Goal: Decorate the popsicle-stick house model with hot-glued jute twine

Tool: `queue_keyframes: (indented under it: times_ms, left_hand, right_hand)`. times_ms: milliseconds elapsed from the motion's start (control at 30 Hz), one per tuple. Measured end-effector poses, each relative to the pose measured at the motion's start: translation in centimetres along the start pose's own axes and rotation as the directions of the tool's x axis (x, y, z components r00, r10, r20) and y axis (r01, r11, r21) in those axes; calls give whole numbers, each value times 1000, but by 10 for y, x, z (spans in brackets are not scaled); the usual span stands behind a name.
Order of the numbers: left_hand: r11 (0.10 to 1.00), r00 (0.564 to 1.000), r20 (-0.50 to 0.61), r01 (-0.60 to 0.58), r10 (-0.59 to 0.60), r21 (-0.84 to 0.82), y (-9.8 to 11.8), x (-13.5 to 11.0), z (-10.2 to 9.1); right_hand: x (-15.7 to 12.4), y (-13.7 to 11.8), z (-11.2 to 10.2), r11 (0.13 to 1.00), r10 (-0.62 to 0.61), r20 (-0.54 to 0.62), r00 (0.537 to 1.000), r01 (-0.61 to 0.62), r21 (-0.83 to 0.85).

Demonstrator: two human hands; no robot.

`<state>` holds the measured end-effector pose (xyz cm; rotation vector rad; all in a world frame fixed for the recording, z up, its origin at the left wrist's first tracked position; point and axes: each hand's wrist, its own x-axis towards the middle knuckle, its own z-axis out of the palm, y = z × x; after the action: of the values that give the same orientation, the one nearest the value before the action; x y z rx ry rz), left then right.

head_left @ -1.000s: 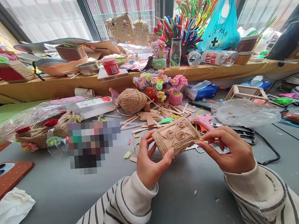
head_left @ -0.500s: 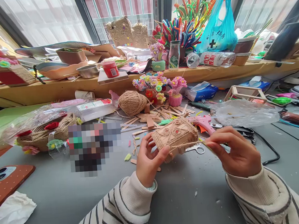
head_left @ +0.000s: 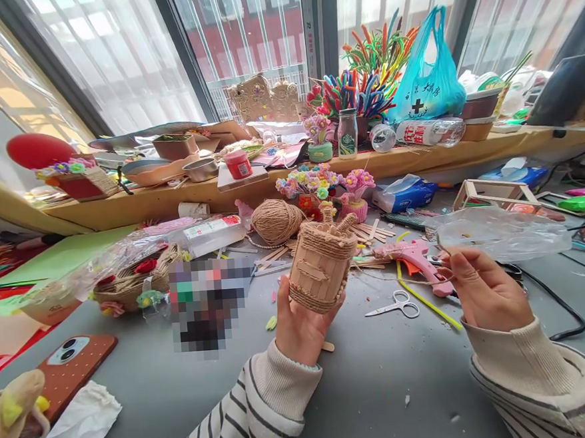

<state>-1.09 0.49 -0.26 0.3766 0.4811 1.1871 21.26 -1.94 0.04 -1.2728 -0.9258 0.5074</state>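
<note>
My left hand (head_left: 305, 328) is closed around the lower part of a small wooden-stick pot (head_left: 313, 271), holding it upright above the table. Twine wraps its rim and base, and a small stick piece is fixed on its front. Off to the right, my right hand (head_left: 488, 289) pinches the end of a length of twine (head_left: 402, 281), which runs back toward the pot. Beneath the twine lie a pair of small scissors (head_left: 396, 305) and a yellow strip (head_left: 433, 306). A pink glue gun (head_left: 415, 257) rests between the pot and my right hand.
Behind the pot are a ball of twine (head_left: 276, 221), loose wooden sticks (head_left: 373, 230) and pots of fuzzy flowers (head_left: 357, 184). A twine basket (head_left: 136, 276) and a phone (head_left: 77, 361) lie left. A clear plastic bag (head_left: 504, 231) and black cable (head_left: 569, 313) are right.
The pot has been turned from lying tilted to upright, showing its stick-covered front. My right hand has moved right, away from the pot, with the twine. The camera view has shifted.
</note>
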Motion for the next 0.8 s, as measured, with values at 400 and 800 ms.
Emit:
queue_keyframes:
  times_ms: [400,800]
  left_hand:
    - [994,996,26,86,-84,-72,6,-4,7]
    - [994,997,72,25,-18,-105,6,-3,7]
  right_hand:
    - [-7,-4,6,989,-69,137,988,85,-117]
    - [-11,12,9,857,-248,478,843,421,-298]
